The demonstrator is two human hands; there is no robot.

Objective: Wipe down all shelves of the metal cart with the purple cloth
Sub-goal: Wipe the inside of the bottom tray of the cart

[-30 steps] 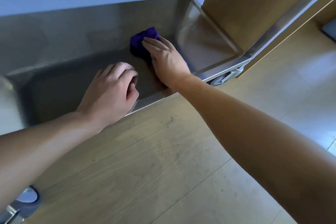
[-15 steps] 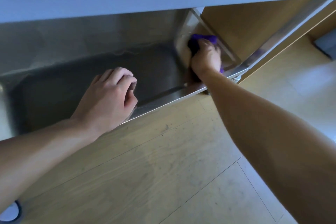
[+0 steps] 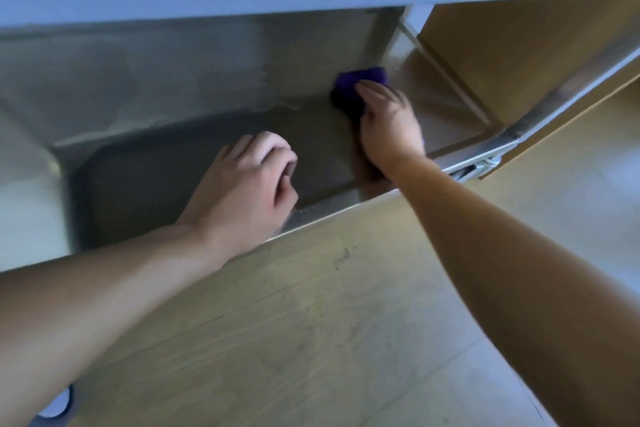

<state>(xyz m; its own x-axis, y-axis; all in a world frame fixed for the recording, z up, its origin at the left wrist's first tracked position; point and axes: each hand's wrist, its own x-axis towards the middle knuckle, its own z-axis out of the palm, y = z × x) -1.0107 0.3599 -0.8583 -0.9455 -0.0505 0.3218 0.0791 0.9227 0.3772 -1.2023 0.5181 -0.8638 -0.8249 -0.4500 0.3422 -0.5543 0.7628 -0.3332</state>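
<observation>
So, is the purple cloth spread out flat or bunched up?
Bunched up: the purple cloth shows as a thick wad under the right hand, pressed on the cart shelf.

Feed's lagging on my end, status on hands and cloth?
Right hand flat on purple cloth, pressing it to bottom shelf. Left hand curled at front rim, grip unclear. No obstruction seen.
</observation>
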